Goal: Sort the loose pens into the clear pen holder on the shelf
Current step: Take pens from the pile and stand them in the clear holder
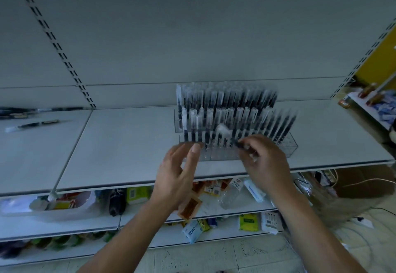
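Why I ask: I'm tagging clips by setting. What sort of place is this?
Probably a small shop aisle: white metal shelving with slotted uprights, a clear tiered plastic pen holder packed with black pens, and packaged goods on the lower shelves.

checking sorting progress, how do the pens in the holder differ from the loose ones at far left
Holder pens stand upright or lean in packed rows inside the holder; loose pens lie flat on the shelf. Holder pens are many; only a few loose pens show. Both look dark-barrelled.
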The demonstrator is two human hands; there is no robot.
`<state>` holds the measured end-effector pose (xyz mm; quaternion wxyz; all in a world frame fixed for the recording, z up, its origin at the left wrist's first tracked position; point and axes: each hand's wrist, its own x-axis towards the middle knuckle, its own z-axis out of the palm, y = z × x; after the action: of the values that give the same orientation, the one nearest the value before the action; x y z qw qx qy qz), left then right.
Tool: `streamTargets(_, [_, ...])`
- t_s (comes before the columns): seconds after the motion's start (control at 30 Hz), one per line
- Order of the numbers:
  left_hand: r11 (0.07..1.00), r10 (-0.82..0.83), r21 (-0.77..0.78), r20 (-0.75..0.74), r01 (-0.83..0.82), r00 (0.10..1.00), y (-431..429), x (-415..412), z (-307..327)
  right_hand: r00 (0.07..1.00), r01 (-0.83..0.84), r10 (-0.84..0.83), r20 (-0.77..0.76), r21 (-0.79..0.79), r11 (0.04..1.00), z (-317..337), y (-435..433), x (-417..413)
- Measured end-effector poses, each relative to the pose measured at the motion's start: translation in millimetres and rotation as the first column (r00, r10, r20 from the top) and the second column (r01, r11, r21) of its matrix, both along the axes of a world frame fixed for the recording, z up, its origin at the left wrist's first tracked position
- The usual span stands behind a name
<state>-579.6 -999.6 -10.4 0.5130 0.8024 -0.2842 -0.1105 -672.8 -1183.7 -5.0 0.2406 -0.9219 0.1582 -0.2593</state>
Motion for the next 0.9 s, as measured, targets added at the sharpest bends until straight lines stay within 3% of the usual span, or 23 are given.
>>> streamTargets(0.07, [0.985,-0.074,0.172,0.354,0.012,0.932,3.5,10.5,-10.8,0.993,0.060,-0.072,0.097,0.124,0.990,4.5,-2.8,5.8])
streamTargets(0.13, [0.941,-0.209,0.337,0.505,0.031,0.837,1.9,15.5,-24.5,0.988,0.048,-0.072,0.137,0.176,0.983,7.1,-0.3,16.0])
streamTargets(0.37, [0.909,-0.261,0.417,0.543,0.013,0.798,-0.9,11.6,-37.7,0.999,0.030,-0.035,0.040,0.120,0.992,7.4,8.8,48.3])
streamTargets(0.57, [0.904,-0.272,0.428,0.549,0.013,0.791,1.0,13.6,-37.1,0.983,0.038,-0.026,-0.181,0.063,0.997,-3.5,12.0,56.3])
streamTargets(0.9, [0.904,-0.275,0.428,0.543,0.020,0.793,-0.4,12.5,-36.9,0.991,0.050,-0.048,-0.128,0.015,0.999,-10.8,13.0,57.4])
